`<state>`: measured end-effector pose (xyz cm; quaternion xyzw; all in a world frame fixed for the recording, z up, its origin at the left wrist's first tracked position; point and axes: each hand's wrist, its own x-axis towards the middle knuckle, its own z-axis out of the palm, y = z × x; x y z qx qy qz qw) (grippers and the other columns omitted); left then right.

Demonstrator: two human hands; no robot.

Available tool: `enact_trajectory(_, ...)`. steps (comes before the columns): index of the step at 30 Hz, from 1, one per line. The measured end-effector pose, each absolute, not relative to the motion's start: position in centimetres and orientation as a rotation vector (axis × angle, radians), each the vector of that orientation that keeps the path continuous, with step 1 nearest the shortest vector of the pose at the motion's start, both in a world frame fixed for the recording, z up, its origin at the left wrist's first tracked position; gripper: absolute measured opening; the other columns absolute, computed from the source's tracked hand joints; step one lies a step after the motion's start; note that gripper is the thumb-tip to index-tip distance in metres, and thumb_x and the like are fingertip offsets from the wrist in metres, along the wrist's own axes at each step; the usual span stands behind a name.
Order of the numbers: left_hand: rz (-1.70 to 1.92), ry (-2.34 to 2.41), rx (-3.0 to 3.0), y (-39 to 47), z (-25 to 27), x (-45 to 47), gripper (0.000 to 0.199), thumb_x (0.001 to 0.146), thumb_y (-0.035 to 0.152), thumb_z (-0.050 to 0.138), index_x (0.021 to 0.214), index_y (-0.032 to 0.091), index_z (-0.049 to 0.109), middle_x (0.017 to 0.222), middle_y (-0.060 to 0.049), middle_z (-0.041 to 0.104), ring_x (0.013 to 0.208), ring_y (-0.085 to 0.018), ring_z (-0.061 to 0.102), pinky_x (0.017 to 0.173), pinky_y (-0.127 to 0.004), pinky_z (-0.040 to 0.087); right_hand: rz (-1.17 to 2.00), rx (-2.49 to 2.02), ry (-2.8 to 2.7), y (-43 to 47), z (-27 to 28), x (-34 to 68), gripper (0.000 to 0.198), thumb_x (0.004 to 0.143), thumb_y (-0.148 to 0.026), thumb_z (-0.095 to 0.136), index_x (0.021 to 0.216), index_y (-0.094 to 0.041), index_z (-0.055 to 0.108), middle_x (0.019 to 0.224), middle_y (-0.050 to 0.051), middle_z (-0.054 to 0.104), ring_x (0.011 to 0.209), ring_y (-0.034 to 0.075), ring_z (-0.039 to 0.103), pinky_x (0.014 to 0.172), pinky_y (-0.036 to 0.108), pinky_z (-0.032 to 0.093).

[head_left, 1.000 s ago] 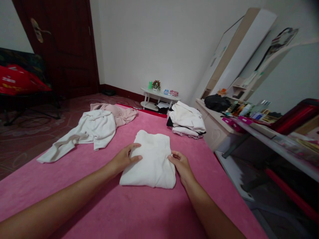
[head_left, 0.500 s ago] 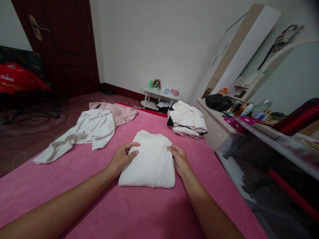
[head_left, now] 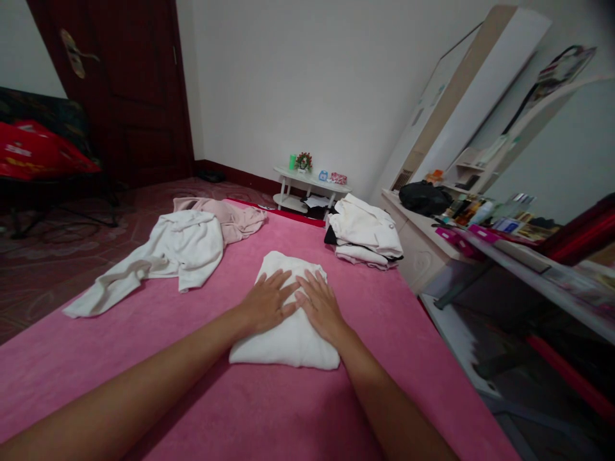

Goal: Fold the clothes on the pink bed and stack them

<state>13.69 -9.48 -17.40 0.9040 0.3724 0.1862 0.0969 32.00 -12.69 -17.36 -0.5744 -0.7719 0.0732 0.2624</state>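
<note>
A folded white garment [head_left: 286, 349] lies on the pink bedspread [head_left: 206, 397] right in front of me. My left hand [head_left: 269, 302] rests flat on its left half with the fingers spread. On the right half lies my right hand [head_left: 321, 306], palm down and fingers also apart. The fingertips and thumbs of both hands come close together near the middle of the cloth. Part of the garment's upper surface is hidden beneath them. Neither hand grasps anything.
Left of the hands a white long-sleeved top [head_left: 189, 243] lies loosely spread, with a crumpled pale pink garment [head_left: 245, 221] behind it. A stack of folded clothes [head_left: 368, 227] sits at the far right corner. A cluttered dressing table [head_left: 432, 237] borders the bed's right side.
Both hands have let go of the garment's side edges and moved inward onto its top, fingers now spread flat. The garment stays in about the same place.
</note>
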Motion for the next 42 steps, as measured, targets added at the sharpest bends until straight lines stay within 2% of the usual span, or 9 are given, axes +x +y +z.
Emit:
enact_trajectory(6,0.536,1.207,2.696,-8.2,-20.3,13.9,0.052,0.092,0.055,0.026,0.139,0.034,0.038,0.152,-0.005,0.024,0.140,-0.029,0.019,0.110,-0.056,0.013,0.086,-1.619,-1.899,-9.6,-20.3,33.7,0.038,0.094,-0.038,0.035,0.122,-0.022,0.056,0.135,0.008,0.049,0.126,0.021,0.042,0.105,0.038,0.031)
enact_trajectory(10,0.563,1.226,2.688,-8.5,-20.1,13.7,0.052,0.092,0.056,0.026,0.139,0.035,0.038,0.153,-0.004,0.024,0.140,-0.029,0.017,0.109,-0.056,0.014,0.060,-1.873,-1.482,-7.4,-20.2,35.1,0.036,0.082,-0.033,0.051,0.112,-0.015,0.058,0.105,0.011,0.065,0.094,0.021,0.061,0.081,0.031,0.046)
enact_trajectory(13,0.561,1.237,2.686,-8.7,-19.8,13.7,0.052,0.092,0.056,0.025,0.139,0.036,0.037,0.154,-0.003,0.021,0.141,-0.031,0.012,0.109,-0.057,0.015,0.225,-1.965,-1.487,-5.5,-20.0,36.1,0.021,0.071,-0.029,0.060,0.088,-0.017,0.066,0.078,0.005,0.069,0.069,0.018,0.063,0.060,0.024,0.044)
enact_trajectory(17,0.569,1.224,2.682,-8.7,-19.6,13.5,0.051,0.092,0.055,0.026,0.138,0.037,0.037,0.154,-0.002,0.019,0.141,-0.031,0.011,0.109,-0.057,0.015,0.169,-1.910,-1.564,-3.5,-18.2,36.7,0.008,0.065,-0.020,0.059,0.069,-0.018,0.066,0.066,0.002,0.067,0.063,0.016,0.061,0.057,0.022,0.039)
enact_trajectory(23,0.611,1.181,2.638,-8.6,-19.6,13.4,0.050,0.092,0.055,0.029,0.138,0.038,0.038,0.154,-0.002,0.019,0.141,-0.031,0.011,0.110,-0.058,0.012,-0.091,-1.913,-1.535,-1.8,-16.7,37.1,0.019,0.073,-0.022,0.050,0.082,-0.016,0.066,0.072,0.004,0.068,0.065,0.017,0.060,0.059,0.024,0.039)
enact_trajectory(30,0.600,1.176,2.602,-8.5,-19.6,13.3,0.048,0.090,0.057,0.032,0.135,0.041,0.042,0.153,-0.001,0.022,0.141,-0.032,0.013,0.109,-0.059,0.013,0.004,-2.105,-1.638,-1.3,-19.1,37.6,0.012,0.071,-0.016,0.055,0.076,-0.018,0.065,0.073,0.004,0.067,0.068,0.018,0.061,0.059,0.025,0.039)
enact_trajectory(35,0.606,1.173,2.583,-8.4,-19.6,13.2,0.049,0.090,0.056,0.034,0.134,0.039,0.044,0.152,-0.001,0.026,0.140,-0.030,0.017,0.110,-0.057,0.012,-0.012,-1.947,-1.833,-4.1,-16.4,34.7,0.037,0.071,-0.010,0.056,0.106,-0.017,0.062,0.107,0.010,0.064,0.096,0.021,0.059,0.081,0.030,0.043)
enact_trajectory(40,0.642,1.147,2.509,-8.0,-20.0,12.8,0.047,0.090,0.044,0.040,0.136,0.032,0.042,0.149,-0.004,0.033,0.139,-0.027,0.020,0.111,-0.055,0.014,0.405,-1.406,-2.301,-13.8,-13.0,28.6,0.036,0.078,-0.027,0.060,0.114,-0.022,0.059,0.117,0.007,0.062,0.108,0.022,0.057,0.095,0.037,0.040)
enact_trajectory(42,0.707,1.139,2.433,-7.8,-20.2,12.6,0.048,0.090,0.036,0.040,0.138,0.027,0.041,0.147,-0.006,0.037,0.139,-0.025,0.024,0.112,-0.052,0.016,0.510,-1.477,-2.452,-17.5,-12.1,27.2,0.056,0.073,-0.035,0.068,0.125,-0.020,0.054,0.132,0.014,0.052,0.124,0.031,0.045,0.104,0.049,0.031)
